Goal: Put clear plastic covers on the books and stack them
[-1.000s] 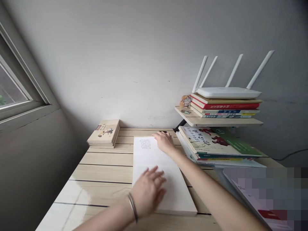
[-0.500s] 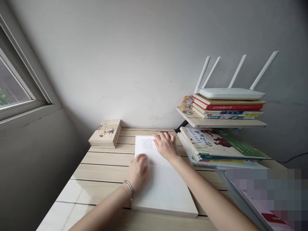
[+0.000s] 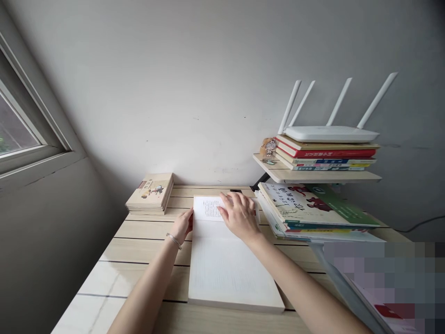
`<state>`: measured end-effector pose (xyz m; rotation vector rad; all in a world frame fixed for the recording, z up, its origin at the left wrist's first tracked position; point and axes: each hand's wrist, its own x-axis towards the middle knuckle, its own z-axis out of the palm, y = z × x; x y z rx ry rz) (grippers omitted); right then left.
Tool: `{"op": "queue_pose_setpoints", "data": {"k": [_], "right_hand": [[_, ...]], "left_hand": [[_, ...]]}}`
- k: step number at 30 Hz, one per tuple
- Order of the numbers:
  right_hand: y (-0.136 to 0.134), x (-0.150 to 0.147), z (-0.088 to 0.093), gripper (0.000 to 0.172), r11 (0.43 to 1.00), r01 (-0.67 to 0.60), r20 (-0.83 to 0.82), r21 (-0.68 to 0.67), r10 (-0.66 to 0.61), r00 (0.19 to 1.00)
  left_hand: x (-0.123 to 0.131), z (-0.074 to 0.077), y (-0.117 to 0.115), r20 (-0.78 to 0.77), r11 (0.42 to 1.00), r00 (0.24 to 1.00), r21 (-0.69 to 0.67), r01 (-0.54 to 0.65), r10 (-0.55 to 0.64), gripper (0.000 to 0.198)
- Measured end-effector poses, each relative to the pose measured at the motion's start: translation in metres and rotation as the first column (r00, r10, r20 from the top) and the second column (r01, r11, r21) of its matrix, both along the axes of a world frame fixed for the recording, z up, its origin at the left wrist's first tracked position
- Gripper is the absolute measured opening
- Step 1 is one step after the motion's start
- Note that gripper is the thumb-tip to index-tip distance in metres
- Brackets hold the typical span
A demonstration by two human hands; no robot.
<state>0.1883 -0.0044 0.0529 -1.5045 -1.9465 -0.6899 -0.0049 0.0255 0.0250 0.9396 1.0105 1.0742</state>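
Observation:
A thick open book (image 3: 232, 269) lies on the slatted table, with a printed page toward its far end and a pale, nearly blank area nearer me. My left hand (image 3: 182, 225), with a silver bangle at the wrist, has its curled fingers against the book's left edge by the printed page; the fingertips are partly hidden. Across the right part of that page lies my right hand (image 3: 239, 215), fingers bent and slightly apart, covering some of the text. Just beyond it, a small dark object (image 3: 236, 190) is partly hidden.
A small stack of beige books (image 3: 151, 195) stands at the back left. On the right, a pile of larger books (image 3: 313, 206) lies beneath a raised shelf (image 3: 323, 176). That shelf bears more books and a white router (image 3: 330, 134). A window (image 3: 24, 134) is at left.
My left hand has moved from above the book, outward and away from me, to its left edge. My right hand stays on the printed page. The view has shifted slightly.

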Motion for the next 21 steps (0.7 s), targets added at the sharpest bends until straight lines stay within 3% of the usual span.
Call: {"op": "queue_pose_setpoints", "data": {"k": [5, 9, 12, 16, 21], "right_hand": [[-0.022, -0.007, 0.0, 0.044, 0.999, -0.013, 0.043, 0.037, 0.012, 0.999], [-0.047, -0.012, -0.001, 0.048, 0.998, -0.021, 0.074, 0.056, 0.017, 0.997], [-0.064, -0.015, -0.006, 0.053, 0.999, -0.046, 0.077, -0.002, 0.046, 0.996], [-0.077, -0.021, -0.015, 0.053, 0.991, -0.094, 0.07, -0.092, 0.101, 0.992], [-0.08, -0.023, -0.026, 0.053, 0.962, -0.227, 0.094, -0.151, 0.243, 0.965]], "left_hand": [[-0.003, 0.0, -0.006, 0.048, 0.998, 0.998, 0.051, 0.036, -0.038, 0.025], [-0.004, -0.007, -0.006, 0.033, 0.992, 0.996, 0.105, 0.076, -0.08, 0.028], [-0.002, -0.01, -0.006, -0.005, 0.985, 0.992, 0.117, 0.125, -0.125, 0.033], [0.001, -0.008, -0.008, 0.115, 0.976, 0.973, 0.109, 0.187, -0.199, 0.038], [0.001, -0.002, -0.011, 0.139, 0.987, 0.98, 0.096, 0.131, -0.144, 0.04]]}}
